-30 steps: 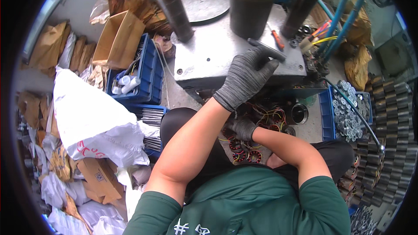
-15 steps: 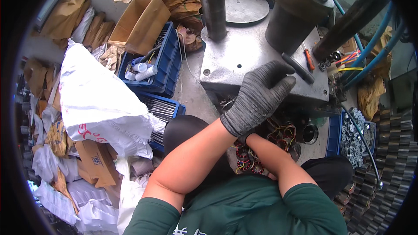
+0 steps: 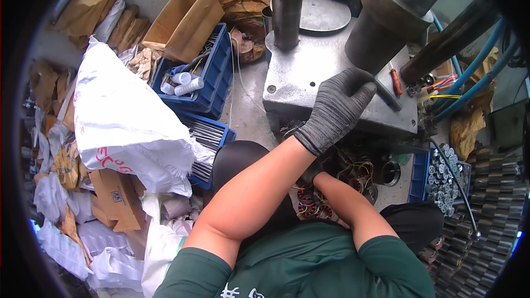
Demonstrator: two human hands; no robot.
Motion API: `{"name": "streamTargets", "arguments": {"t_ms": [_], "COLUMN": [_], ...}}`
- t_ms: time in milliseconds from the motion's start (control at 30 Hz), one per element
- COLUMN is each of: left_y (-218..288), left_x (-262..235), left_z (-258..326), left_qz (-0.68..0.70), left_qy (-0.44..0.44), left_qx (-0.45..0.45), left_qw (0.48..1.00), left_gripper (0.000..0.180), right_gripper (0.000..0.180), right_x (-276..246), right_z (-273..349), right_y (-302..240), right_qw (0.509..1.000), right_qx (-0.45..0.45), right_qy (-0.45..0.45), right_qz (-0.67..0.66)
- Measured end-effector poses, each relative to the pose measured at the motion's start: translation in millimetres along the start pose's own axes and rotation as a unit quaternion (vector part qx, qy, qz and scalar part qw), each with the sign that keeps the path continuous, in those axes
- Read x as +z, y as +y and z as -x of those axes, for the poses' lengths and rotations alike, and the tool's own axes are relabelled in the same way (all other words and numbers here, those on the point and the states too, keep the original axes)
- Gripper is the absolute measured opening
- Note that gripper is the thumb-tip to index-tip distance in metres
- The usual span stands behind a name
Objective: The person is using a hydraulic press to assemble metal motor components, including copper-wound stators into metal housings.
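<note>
My left hand (image 3: 338,109), in a grey knit glove, reaches up onto the grey metal block of a press (image 3: 309,77). Its fingers curl over the near end of a black lever (image 3: 389,95) beside a big dark cylinder (image 3: 386,22). My right hand (image 3: 312,175), in a dark glove, sits low under the block and is mostly hidden by my left forearm. It is among several wound copper stator coils (image 3: 309,203); its grip cannot be made out.
A steel column (image 3: 287,0) rises from the block. Blue bins (image 3: 207,85) with tubes and metal rods stand to the left, by a white sack (image 3: 121,116) and a cardboard box (image 3: 182,19). On the right are blue hoses (image 3: 475,85), a bin of round parts (image 3: 444,174) and stacked gears (image 3: 491,209).
My head has tipped, so the press sits lower and nearer in view. My left hand stays on the black lever. My right hand remains under the block.
</note>
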State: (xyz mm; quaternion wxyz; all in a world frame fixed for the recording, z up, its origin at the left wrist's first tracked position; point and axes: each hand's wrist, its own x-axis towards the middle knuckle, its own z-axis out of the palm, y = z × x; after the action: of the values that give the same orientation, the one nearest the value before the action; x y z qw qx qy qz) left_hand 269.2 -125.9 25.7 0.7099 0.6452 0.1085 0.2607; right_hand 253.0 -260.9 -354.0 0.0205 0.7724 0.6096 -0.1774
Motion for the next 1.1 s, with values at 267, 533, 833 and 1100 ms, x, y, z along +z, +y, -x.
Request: {"name": "streamTargets", "arguments": {"t_ms": [267,533,833,1100], "left_y": [-10,-19,-18,-9], "left_x": [2,12,32,36], "left_z": [-2,15,36,33], "left_qz": [-0.023,-0.346,-0.308,-0.444], "left_qy": [-0.007,-0.275,-0.395,-0.233], "left_qx": [0.047,0.067,0.255,0.277], "left_qw": [0.999,0.895,0.827,0.82], "left_gripper": [0.025,0.055,0.088,0.049], "right_gripper": [0.045,0.046,0.049,0.089], "right_x": [-128,-301,-350,-364], "right_z": [75,204,243,250], "right_y": [13,51,65,78], "right_qw": [0.994,0.999,0.981,0.955], "right_qx": [0.036,-0.003,0.067,0.003], "right_qy": [0.015,0.02,0.18,0.278], "right_qz": [-0.104,0.047,0.012,-0.101]}}
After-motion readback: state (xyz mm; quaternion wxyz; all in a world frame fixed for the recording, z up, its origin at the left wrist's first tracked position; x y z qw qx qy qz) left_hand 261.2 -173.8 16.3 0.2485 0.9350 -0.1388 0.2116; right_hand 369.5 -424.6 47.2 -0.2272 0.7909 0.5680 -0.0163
